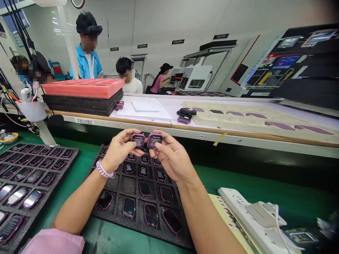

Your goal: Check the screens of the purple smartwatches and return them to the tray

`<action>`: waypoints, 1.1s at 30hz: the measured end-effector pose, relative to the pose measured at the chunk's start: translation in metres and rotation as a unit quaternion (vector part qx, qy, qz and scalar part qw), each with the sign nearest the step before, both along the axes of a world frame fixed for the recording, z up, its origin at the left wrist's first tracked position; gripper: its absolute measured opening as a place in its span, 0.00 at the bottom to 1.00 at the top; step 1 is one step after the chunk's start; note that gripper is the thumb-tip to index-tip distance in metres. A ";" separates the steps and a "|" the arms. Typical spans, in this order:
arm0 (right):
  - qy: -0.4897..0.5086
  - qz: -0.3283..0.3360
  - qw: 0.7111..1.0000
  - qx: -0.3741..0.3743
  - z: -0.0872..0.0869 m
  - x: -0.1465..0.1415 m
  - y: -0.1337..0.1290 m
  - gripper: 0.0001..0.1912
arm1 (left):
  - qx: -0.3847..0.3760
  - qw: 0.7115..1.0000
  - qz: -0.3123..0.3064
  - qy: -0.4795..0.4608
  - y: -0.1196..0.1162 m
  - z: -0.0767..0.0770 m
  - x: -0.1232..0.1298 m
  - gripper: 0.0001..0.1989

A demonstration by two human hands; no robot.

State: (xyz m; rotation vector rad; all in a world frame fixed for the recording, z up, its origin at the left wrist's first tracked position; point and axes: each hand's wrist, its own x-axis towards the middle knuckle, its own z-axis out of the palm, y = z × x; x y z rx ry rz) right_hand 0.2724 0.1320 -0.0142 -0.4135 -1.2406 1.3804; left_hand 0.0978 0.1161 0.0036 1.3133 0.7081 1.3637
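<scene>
My left hand point(123, 146) pinches a purple-framed smartwatch body point(138, 141) by its edges, thumb on the lower left of its lit screen. In my right hand point(168, 151) is a matching smartwatch body point(155, 140), its screen showing lines of white text. The two are held side by side, screens facing me, above a black foam tray point(126, 187). Watch bodies sit in many of its pockets, some with lit text, others with dark screens such as the watch point(151, 215) near the front. A few pockets at the left hold nothing.
Another foam tray point(66, 165) full of watches lies at left. A white power strip point(238, 208) is at right. On the raised shelf stand a red foam tray point(87, 88) on black ones, papers point(145, 106) and a beige tray point(212, 121). Several people work beyond.
</scene>
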 end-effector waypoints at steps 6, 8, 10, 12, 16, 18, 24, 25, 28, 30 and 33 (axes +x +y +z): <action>-0.002 -0.001 1.000 0.003 -0.001 0.001 -0.001 0.19 | 0.002 1.000 -0.003 0.005 0.000 0.001 0.000 0.19; -0.006 0.001 1.000 0.002 -0.001 0.002 -0.001 0.20 | 0.006 1.000 0.000 0.007 0.000 0.001 0.000 0.19; -0.010 0.001 1.000 0.000 0.000 0.002 -0.001 0.21 | 0.009 1.000 0.002 0.011 0.000 0.000 -0.001 0.19; -0.014 -0.002 1.000 0.001 0.000 0.002 -0.002 0.21 | 0.012 1.000 0.003 0.015 0.000 -0.001 -0.001 0.19; -0.018 -0.008 1.000 0.006 0.000 0.001 -0.002 0.21 | 0.015 1.000 0.007 0.018 0.000 -0.001 -0.001 0.19; -0.022 -0.012 1.000 0.008 0.001 0.001 -0.002 0.21 | 0.016 1.000 0.008 0.019 0.000 -0.001 0.000 0.19; -0.032 -0.020 0.999 0.007 0.001 0.001 -0.003 0.22 | 0.011 1.000 0.010 0.018 -0.001 0.002 0.001 0.19; -0.032 -0.021 0.999 0.007 0.002 0.001 -0.003 0.22 | 0.008 1.000 0.008 0.015 -0.002 0.002 0.001 0.19; -0.034 -0.021 0.999 0.007 0.002 0.002 -0.003 0.22 | -0.003 1.000 0.002 0.008 -0.003 0.003 0.000 0.22; -0.038 -0.022 0.999 0.006 0.003 0.003 -0.004 0.23 | -0.004 1.000 -0.005 0.006 -0.003 0.003 0.000 0.23; -0.037 -0.022 0.999 0.008 0.004 0.003 -0.005 0.26 | 0.008 1.000 -0.015 0.007 -0.002 0.002 0.000 0.24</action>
